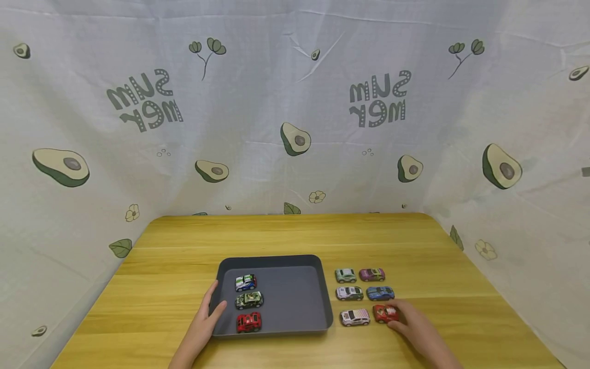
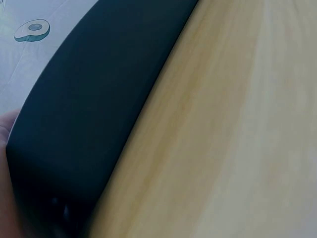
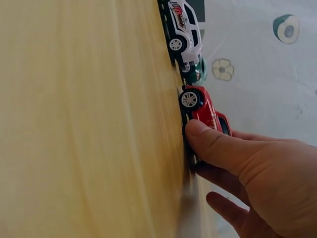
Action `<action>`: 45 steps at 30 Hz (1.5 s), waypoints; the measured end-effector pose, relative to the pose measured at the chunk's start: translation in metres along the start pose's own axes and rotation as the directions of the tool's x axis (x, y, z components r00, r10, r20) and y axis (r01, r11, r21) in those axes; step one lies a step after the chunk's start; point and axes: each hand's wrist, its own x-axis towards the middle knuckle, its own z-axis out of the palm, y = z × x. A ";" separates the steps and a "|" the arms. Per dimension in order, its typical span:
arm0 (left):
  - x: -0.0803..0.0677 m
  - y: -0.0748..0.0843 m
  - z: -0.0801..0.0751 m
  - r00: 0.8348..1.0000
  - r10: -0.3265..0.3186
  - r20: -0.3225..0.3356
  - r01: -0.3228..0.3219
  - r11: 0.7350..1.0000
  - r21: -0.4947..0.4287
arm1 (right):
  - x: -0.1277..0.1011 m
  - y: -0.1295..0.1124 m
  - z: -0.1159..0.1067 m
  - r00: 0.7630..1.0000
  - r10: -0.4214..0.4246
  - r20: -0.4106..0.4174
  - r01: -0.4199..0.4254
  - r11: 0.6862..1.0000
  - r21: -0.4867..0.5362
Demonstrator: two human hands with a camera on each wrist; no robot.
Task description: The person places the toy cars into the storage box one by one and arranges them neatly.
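My left hand holds the dark grey tray by its left wall, thumb over the rim; the left wrist view shows the tray's outer side and a sliver of that hand. Inside the tray, along its left part, stand a white-blue-green toy car, a camouflage toy car and a red toy car with black marks. To the right of the tray, my right hand pinches another red toy car between thumb and fingers, down at the table; its rear is partly covered.
Beside the pinched car stands a white-pink toy car. Behind are a white-green car, a blue car, a pale green car and a purple car. A printed curtain hangs behind the wooden table.
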 end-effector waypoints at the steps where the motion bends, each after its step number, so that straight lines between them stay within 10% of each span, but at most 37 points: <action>1: 0.000 0.000 0.000 1.000 0.001 0.000 -0.001 1.000 -0.001 | 0.000 0.000 0.000 1.000 0.002 0.005 -0.002 1.000 0.008; 19: 0.000 0.000 -0.001 1.000 -0.006 -0.005 0.006 1.000 0.016 | -0.011 -0.020 -0.012 1.000 0.019 -0.006 -0.019 0.999 0.043; 45: 0.000 -0.001 0.000 1.000 0.015 -0.007 -0.015 1.000 0.011 | 0.010 -0.097 0.013 0.967 -0.221 -0.124 0.234 0.966 0.105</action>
